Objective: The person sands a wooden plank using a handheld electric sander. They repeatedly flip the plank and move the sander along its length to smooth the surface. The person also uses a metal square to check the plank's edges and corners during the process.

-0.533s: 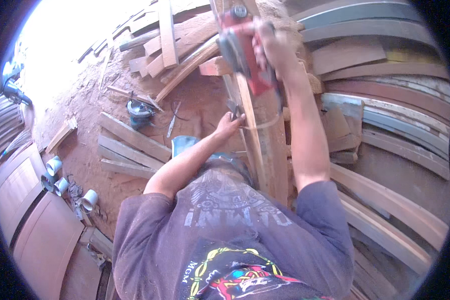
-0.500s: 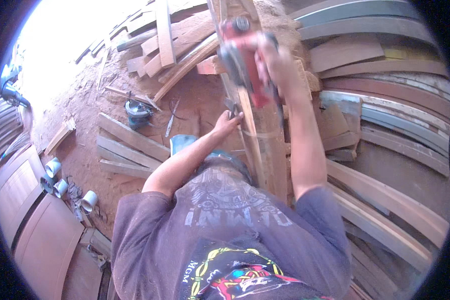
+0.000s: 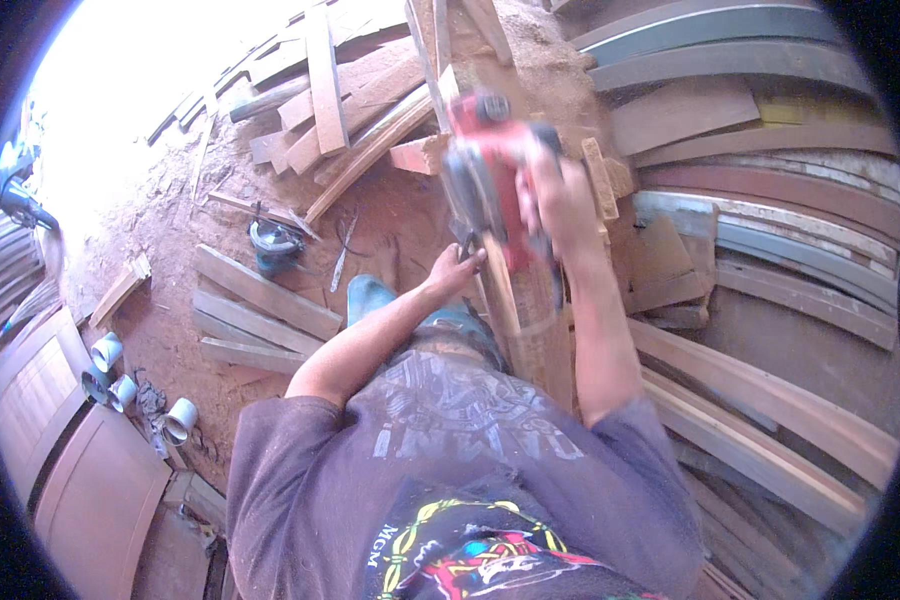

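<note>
My right hand (image 3: 560,200) is wrapped round the handle of a red and black electric planer (image 3: 505,185), blurred by motion. The planer sits over a long narrow wooden board (image 3: 500,285) that runs away from me. At the board's left edge, close by the planer's near end, my left hand (image 3: 457,268) is closed with the thumb toward the board. A small dark piece shows at its fingertips; what it is I cannot make out. The planer's underside is hidden.
Loose planks (image 3: 370,90) lie piled on the dirt floor ahead. Long boards (image 3: 770,390) are stacked along my right. A blue and dark power tool (image 3: 275,243) rests left of me, near short planks (image 3: 260,290). White cups (image 3: 180,420) and wooden panels (image 3: 100,470) are farther left.
The planer and my right hand have come back toward me along the board. My left hand stays at the board's edge. The whole view has shifted slightly.
</note>
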The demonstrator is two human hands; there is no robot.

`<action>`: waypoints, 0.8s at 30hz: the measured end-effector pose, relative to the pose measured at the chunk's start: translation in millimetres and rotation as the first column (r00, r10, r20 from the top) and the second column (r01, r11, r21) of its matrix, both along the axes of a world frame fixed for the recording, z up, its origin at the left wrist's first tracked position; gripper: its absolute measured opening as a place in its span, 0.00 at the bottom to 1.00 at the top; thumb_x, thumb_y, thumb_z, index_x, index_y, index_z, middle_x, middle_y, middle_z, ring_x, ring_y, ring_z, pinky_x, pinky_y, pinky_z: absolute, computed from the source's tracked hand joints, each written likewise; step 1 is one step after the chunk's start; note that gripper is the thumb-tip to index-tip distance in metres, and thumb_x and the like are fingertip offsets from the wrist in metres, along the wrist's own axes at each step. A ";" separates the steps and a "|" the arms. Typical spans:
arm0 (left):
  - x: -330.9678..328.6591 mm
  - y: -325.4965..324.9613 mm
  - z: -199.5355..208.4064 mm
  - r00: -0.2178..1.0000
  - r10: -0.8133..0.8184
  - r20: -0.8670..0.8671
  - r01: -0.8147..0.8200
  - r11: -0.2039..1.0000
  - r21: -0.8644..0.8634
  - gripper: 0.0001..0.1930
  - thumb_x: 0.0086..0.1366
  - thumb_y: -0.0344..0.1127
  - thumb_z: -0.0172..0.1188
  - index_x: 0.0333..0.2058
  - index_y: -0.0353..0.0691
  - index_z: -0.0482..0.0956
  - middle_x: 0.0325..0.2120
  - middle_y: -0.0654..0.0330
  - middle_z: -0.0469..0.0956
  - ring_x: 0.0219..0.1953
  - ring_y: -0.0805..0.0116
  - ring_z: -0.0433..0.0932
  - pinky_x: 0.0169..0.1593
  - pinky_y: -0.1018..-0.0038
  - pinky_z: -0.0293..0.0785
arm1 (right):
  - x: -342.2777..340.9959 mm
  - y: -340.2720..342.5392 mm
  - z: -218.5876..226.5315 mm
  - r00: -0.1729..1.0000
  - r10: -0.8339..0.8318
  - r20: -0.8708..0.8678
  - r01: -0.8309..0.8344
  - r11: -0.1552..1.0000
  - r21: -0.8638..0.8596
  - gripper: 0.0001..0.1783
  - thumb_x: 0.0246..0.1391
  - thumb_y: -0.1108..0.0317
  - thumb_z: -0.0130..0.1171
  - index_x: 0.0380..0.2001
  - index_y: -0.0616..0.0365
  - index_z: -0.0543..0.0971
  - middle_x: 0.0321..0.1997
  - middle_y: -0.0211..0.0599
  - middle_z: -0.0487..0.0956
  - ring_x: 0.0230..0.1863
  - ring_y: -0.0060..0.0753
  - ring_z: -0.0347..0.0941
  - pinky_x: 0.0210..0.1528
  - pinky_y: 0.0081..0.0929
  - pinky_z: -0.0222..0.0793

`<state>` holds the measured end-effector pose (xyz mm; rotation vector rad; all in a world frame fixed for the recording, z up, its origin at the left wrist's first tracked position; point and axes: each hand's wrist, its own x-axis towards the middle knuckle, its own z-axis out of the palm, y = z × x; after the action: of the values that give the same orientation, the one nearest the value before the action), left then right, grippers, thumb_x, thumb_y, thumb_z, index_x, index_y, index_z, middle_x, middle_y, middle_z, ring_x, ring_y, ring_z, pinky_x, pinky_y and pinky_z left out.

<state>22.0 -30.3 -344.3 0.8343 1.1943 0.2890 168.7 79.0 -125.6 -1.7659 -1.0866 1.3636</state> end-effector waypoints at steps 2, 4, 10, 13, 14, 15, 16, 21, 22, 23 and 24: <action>5.0 -5.4 6.0 0.993 0.058 -0.106 -0.050 0.996 0.073 0.27 0.71 0.57 0.66 0.46 0.33 0.80 0.39 0.51 0.86 0.44 0.62 0.83 0.51 0.62 0.77 | -24.9 86.2 4.6 0.999 0.018 -0.038 -0.015 0.997 0.080 0.33 0.71 0.36 0.52 0.23 0.54 0.77 0.15 0.23 0.69 0.13 0.19 0.64 0.17 0.23 0.59; 9.0 -6.4 8.1 0.982 0.034 -0.188 -0.015 0.994 0.105 0.29 0.70 0.60 0.66 0.47 0.34 0.79 0.40 0.50 0.85 0.46 0.59 0.83 0.52 0.61 0.77 | -28.5 151.1 7.4 0.995 0.062 -0.073 -0.050 0.987 0.154 0.34 0.71 0.34 0.51 0.24 0.54 0.77 0.15 0.23 0.69 0.14 0.18 0.64 0.18 0.23 0.60; 9.3 -1.4 3.2 0.990 0.067 -0.126 -0.055 0.993 0.101 0.28 0.71 0.59 0.65 0.45 0.33 0.80 0.38 0.52 0.85 0.42 0.62 0.82 0.49 0.61 0.76 | -9.2 85.1 8.2 0.996 0.085 -0.035 -0.083 0.995 0.055 0.34 0.71 0.34 0.50 0.25 0.53 0.77 0.17 0.23 0.69 0.16 0.18 0.65 0.19 0.23 0.61; 4.7 -8.4 -40.6 0.989 0.141 0.037 -0.143 0.988 0.059 0.27 0.72 0.58 0.64 0.40 0.33 0.82 0.32 0.57 0.83 0.36 0.67 0.79 0.44 0.64 0.76 | 15.1 -39.6 12.7 0.990 0.141 0.025 -0.141 0.990 -0.020 0.33 0.72 0.35 0.49 0.24 0.52 0.75 0.18 0.21 0.71 0.18 0.17 0.67 0.21 0.22 0.61; 5.4 -8.8 -29.0 0.995 0.095 0.005 -0.095 0.993 0.077 0.26 0.73 0.58 0.64 0.39 0.34 0.82 0.31 0.57 0.83 0.35 0.67 0.79 0.44 0.64 0.76 | 26.7 -91.3 14.9 0.997 0.074 0.030 -0.071 0.995 -0.065 0.33 0.73 0.36 0.48 0.23 0.52 0.75 0.18 0.21 0.72 0.18 0.17 0.67 0.21 0.22 0.61; 4.1 -3.6 -2.4 0.999 0.049 -0.023 -0.047 0.995 0.093 0.26 0.73 0.58 0.64 0.37 0.34 0.83 0.30 0.57 0.83 0.35 0.67 0.79 0.43 0.64 0.76 | 38.8 -138.4 18.5 0.998 0.055 0.042 -0.052 0.997 -0.062 0.32 0.73 0.38 0.48 0.25 0.53 0.76 0.19 0.21 0.72 0.18 0.17 0.67 0.22 0.22 0.61; 2.5 4.7 12.9 0.998 0.021 -0.059 -0.015 0.993 0.116 0.26 0.73 0.57 0.64 0.36 0.34 0.83 0.29 0.57 0.83 0.34 0.67 0.80 0.43 0.64 0.76 | 37.9 -177.2 24.3 0.998 -0.040 0.050 0.045 0.994 -0.100 0.30 0.74 0.41 0.48 0.26 0.55 0.76 0.19 0.22 0.72 0.19 0.16 0.67 0.21 0.22 0.61; 6.8 -7.8 -40.3 0.998 0.042 0.045 -0.046 0.996 0.077 0.24 0.72 0.55 0.64 0.34 0.34 0.84 0.28 0.56 0.84 0.34 0.66 0.82 0.43 0.61 0.78 | 33.4 -194.0 30.8 0.994 -0.086 0.061 0.096 0.979 -0.181 0.28 0.75 0.46 0.49 0.26 0.56 0.76 0.20 0.23 0.73 0.18 0.14 0.67 0.19 0.19 0.58; 7.4 -9.8 -25.3 0.994 0.068 0.090 -0.073 0.996 0.048 0.24 0.72 0.55 0.65 0.35 0.34 0.84 0.27 0.56 0.84 0.34 0.65 0.82 0.43 0.61 0.78 | 34.0 -173.6 27.5 0.995 -0.083 0.056 0.091 0.980 -0.177 0.28 0.75 0.45 0.50 0.26 0.55 0.76 0.21 0.22 0.73 0.18 0.14 0.66 0.19 0.19 0.58; 5.4 -6.8 -13.7 0.987 0.098 0.128 -0.102 0.995 0.023 0.24 0.72 0.54 0.65 0.35 0.33 0.84 0.27 0.56 0.84 0.34 0.65 0.82 0.42 0.60 0.78 | 28.4 -144.8 26.9 0.996 -0.076 0.044 0.083 0.982 -0.168 0.28 0.74 0.44 0.50 0.25 0.54 0.75 0.21 0.21 0.73 0.18 0.13 0.66 0.19 0.19 0.58; 13.3 -27.1 -83.9 0.966 0.220 0.139 -0.242 0.955 0.173 0.24 0.71 0.54 0.66 0.40 0.32 0.82 0.31 0.53 0.84 0.37 0.66 0.82 0.44 0.61 0.78 | 17.5 -106.6 26.2 1.000 -0.001 0.008 0.002 0.991 -0.137 0.28 0.74 0.44 0.51 0.25 0.52 0.75 0.20 0.20 0.72 0.17 0.13 0.65 0.18 0.20 0.58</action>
<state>35.3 -57.5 -428.2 0.8285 1.1661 0.6436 186.2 -27.6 -99.3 -1.8713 -1.0167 1.4623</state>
